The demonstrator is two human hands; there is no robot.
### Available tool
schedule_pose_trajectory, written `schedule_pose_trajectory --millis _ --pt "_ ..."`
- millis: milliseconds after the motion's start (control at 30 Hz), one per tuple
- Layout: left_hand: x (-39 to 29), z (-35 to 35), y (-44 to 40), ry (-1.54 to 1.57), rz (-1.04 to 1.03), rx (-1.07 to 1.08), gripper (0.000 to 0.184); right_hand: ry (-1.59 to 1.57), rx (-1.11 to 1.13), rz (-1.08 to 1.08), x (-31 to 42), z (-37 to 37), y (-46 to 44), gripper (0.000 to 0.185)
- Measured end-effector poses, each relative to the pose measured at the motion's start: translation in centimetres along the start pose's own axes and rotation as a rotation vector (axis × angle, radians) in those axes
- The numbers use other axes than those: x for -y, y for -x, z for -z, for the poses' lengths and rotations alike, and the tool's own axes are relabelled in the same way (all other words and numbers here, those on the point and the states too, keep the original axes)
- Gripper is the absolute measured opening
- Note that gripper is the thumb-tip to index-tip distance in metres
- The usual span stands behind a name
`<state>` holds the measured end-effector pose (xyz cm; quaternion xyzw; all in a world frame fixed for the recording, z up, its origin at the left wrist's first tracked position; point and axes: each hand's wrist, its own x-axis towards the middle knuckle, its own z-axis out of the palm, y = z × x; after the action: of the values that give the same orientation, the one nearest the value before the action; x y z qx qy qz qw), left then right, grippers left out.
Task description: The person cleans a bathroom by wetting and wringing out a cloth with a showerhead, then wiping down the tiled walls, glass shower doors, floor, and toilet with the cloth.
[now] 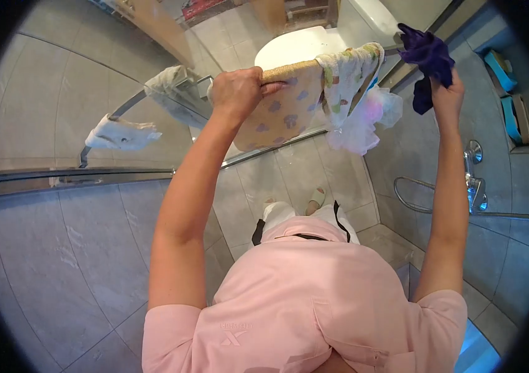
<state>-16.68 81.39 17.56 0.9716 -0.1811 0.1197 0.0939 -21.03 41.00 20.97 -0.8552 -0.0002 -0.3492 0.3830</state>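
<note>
My left hand [238,93] is closed on the top edge of a yellow towel [286,115] with a faint purple print, which hangs over a rail by the glass. Raised at the right, my right hand [448,99] grips a crumpled dark purple cloth [427,57], with its folds sticking up and hanging below the fingers. Between the hands, a white cloth with a colourful pattern [340,84] drapes beside the towel. Below it hangs a pale, frilly mesh bath sponge [364,127]. The rail under the towel is hidden.
A grey-white cloth [177,93] and a white cloth [121,133] hang on a metal bar at the left. Beyond the glass stands a white toilet [299,46]. At the right are a shower tap [474,180], its hose [409,196] and a wall niche with blue boxes [513,115].
</note>
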Motion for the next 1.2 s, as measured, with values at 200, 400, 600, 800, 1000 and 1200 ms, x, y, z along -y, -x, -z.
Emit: schedule_pose_trajectory --millis 200,400,600,800,1000,1200 --pt "0.3 -1.1 -0.2 -0.005 -0.033 -0.044 0.060 -0.372 -0.207 -0.190 2.9 1.6 5.0 0.027" --pt "0.5 -2.2 -0.6 0.062 -0.042 -0.045 0.058 -0.610 -0.296 -0.426 5.4 0.9 7.7 0.031" --pt "0.5 0.4 0.3 0.145 -0.067 -0.040 0.057 -0.736 -0.270 -0.333 12.3 -1.0 7.5 0.027" --pt "-0.1 -0.2 -0.3 0.138 -0.111 -0.091 0.057 -0.907 -0.312 -0.219 17.3 -6.3 1.5 0.030" --pt "0.0 -1.0 3.5 0.224 -0.271 -0.275 0.061 -0.094 -0.431 0.434 22.2 -16.7 -5.6 0.050" --pt "6.8 -4.4 14.7 0.472 -0.090 -0.287 0.055 0.504 -0.006 1.330 21.9 -29.1 4.8 0.053"
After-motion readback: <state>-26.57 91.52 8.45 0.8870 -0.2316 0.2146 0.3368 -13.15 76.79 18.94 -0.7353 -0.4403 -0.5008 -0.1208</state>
